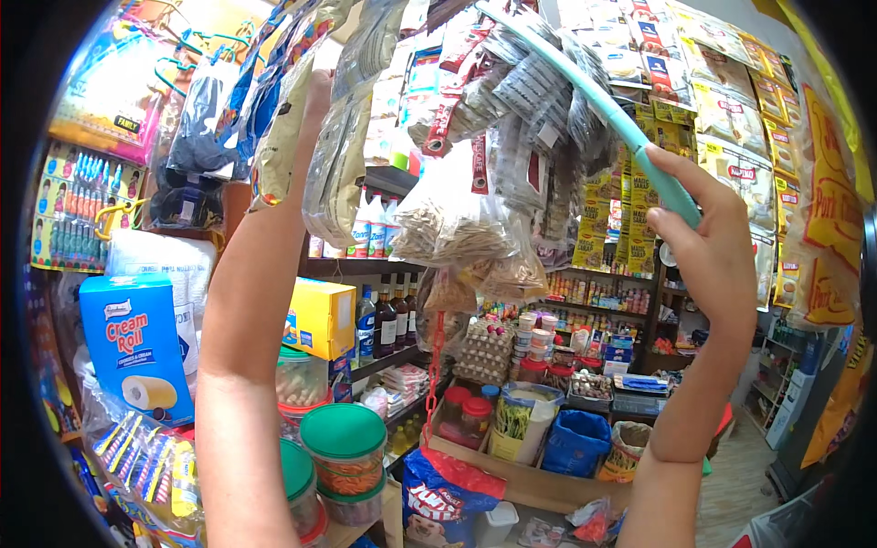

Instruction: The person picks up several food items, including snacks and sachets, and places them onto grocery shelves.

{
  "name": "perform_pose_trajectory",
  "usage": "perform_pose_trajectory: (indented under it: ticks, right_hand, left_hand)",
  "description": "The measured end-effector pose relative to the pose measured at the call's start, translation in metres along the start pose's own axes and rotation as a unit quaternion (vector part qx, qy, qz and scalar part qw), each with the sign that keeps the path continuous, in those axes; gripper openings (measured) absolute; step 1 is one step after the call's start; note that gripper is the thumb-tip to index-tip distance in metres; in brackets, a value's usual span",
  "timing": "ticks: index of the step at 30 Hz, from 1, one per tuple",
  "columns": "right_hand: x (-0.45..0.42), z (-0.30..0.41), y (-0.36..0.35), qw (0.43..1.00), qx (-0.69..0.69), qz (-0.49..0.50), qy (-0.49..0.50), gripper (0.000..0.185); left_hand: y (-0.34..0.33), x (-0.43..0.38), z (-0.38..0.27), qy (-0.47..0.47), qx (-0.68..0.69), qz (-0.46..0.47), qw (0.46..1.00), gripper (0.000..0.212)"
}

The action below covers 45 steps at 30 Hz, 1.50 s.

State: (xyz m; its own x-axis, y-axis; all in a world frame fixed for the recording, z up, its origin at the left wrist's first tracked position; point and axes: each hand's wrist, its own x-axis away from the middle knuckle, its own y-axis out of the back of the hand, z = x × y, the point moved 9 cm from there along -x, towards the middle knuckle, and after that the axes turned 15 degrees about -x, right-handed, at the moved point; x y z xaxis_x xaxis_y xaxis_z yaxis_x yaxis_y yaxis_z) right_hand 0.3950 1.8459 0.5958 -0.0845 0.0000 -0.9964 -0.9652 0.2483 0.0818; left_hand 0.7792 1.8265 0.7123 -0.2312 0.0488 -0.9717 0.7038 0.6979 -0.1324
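Note:
My right hand (pixel 712 240) grips the ridged end of a light teal plastic rod (pixel 575 79). The rod slants up and left across a hanging cluster of clear-wrapped sachets (pixel 534 89), its far end near the top edge. Red Nescafé sachet strips (pixel 442 127) dangle in that cluster, above clear bags of flat brown items (pixel 473 236). My left arm is raised behind hanging strips of sachets (pixel 346 144). Only a sliver of my left hand (pixel 320 85) shows between the strips; its fingers are hidden.
Left stand a blue Cream Roll box (pixel 137 349) and green-lidded tubs (pixel 342 438). A red plastic chain (pixel 435 370) hangs over a dog food bag (pixel 445 496). Egg trays (pixel 483 349) and a blue sack (pixel 575 438) stand behind. Kopiko packs (pixel 736 171) hang at right.

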Motion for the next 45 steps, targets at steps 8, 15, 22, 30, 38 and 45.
perform_pose_trajectory:
  ticks: [8, 15, 22, 30, 38, 45]
  right_hand:
    - [0.005, 0.02, 0.012, 0.999, 0.026, 0.004, 0.037, 0.04]
    - [0.014, 0.031, 0.027, 0.998, 0.038, -0.003, 0.047, 0.039]
    - [0.012, 0.025, 0.027, 1.0, 0.022, 0.017, 0.014, 0.043]
    - [-0.02, 0.025, 0.004, 0.983, 0.123, 0.014, 0.138, 0.04]
    - [-0.073, 0.026, -0.023, 0.954, 0.129, -0.06, 0.263, 0.036]
    - [-0.146, 0.025, -0.065, 0.722, 0.322, -0.129, 0.599, 0.018]
  left_hand:
    - [0.023, -0.015, -0.019, -0.131, 0.093, 0.1, 0.982, 0.03]
    - [0.041, -0.028, -0.014, -0.181, 0.125, 0.04, 0.975, 0.03]
    - [0.021, -0.016, -0.03, -0.177, 0.088, 0.03, 0.98, 0.026]
    - [-0.001, 0.012, -0.017, 0.0, -0.044, -0.075, 0.996, 0.029]
    - [-0.008, 0.003, -0.048, 0.021, -0.074, -0.067, 0.995, 0.05]
    - [-0.071, -0.056, -0.048, -0.054, -0.159, 0.057, 0.984, 0.05]
